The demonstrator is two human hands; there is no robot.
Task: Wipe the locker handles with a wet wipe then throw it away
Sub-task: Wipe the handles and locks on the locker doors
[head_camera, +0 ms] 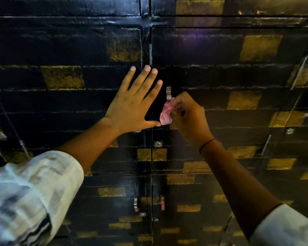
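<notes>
1. Two hands were up at the locker doors. Your left hand [132,105] lay flat, fingers straight and spread, across the seam between the doors, holding nothing.
2. Your right hand [187,118] had its fingers curled in, pinching a crumpled pink wet wipe [165,115].
3. The wipe sat against the lower part of the upper handle [168,93]; only the handle's top end showed bare above it.
4. That handle ran vertically, directly above your right fingertips, so I judged an upward stroke along it would finish it. The right hand was the nearer.
5. Two lower handles [135,204] stood far below, not reached yet.
</notes>
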